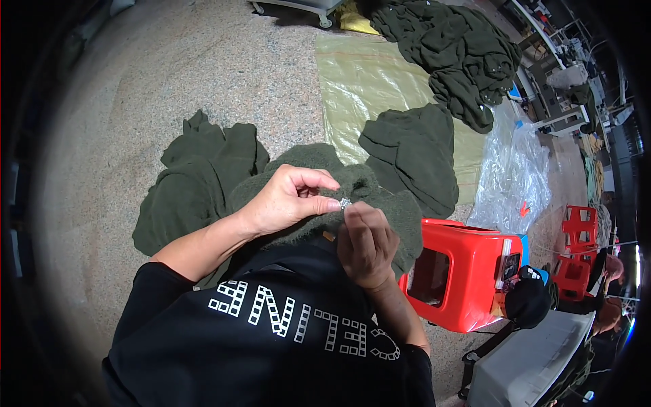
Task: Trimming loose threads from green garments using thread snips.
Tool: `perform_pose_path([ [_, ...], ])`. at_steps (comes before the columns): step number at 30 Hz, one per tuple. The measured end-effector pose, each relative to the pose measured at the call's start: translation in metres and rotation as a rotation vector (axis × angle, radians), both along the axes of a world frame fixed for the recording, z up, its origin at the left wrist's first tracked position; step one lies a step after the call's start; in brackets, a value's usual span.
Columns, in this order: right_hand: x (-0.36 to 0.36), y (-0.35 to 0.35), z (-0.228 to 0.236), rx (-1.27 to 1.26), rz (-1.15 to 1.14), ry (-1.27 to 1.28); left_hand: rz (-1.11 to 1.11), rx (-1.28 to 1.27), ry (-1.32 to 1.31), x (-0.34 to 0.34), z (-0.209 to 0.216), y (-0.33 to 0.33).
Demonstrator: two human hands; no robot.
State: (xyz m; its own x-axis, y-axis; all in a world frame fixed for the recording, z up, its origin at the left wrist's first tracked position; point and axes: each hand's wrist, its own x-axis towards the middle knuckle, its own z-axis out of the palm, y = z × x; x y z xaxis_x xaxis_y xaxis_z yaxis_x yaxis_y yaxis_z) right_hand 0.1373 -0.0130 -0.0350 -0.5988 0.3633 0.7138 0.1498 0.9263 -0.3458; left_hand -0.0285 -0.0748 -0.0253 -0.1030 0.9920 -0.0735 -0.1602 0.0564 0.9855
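Observation:
A small, sparkling silvery piece (345,203), perhaps a button, sits between my fingertips; its exact kind is too small to tell. My left hand (278,203) reaches it with the thumb tip, the index finger lifted a little above and the other fingers curled out of sight. From the right, my right hand (367,244) is closed, its bent fingertips pinching at the piece. Under both hands a dark green fuzzy garment (400,224) is spread over my lap. A dark fold or opening in it shows just beyond the fingertips.
Dark green cloth heaps lie left (186,183) and right (417,156). A larger green pile (461,47) rests on a yellowish plastic sheet (346,74). At my right stands a red plastic stool (468,271) with a phone (510,266); clear plastic (505,176) lies beyond.

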Motion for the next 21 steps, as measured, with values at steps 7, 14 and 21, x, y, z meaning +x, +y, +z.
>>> perform_pose_path([
  [7,-0.001,-0.002,-0.006,0.024,-0.005,0.005,0.072,-0.110,-0.298,0.003,-0.005,-0.002],
  [14,-0.001,-0.001,-0.008,-0.020,0.029,0.018,0.041,0.058,0.109,0.003,0.005,-0.001],
  [21,0.002,0.004,0.003,-0.328,0.139,0.025,-0.079,0.313,0.519,-0.004,0.015,-0.002],
])
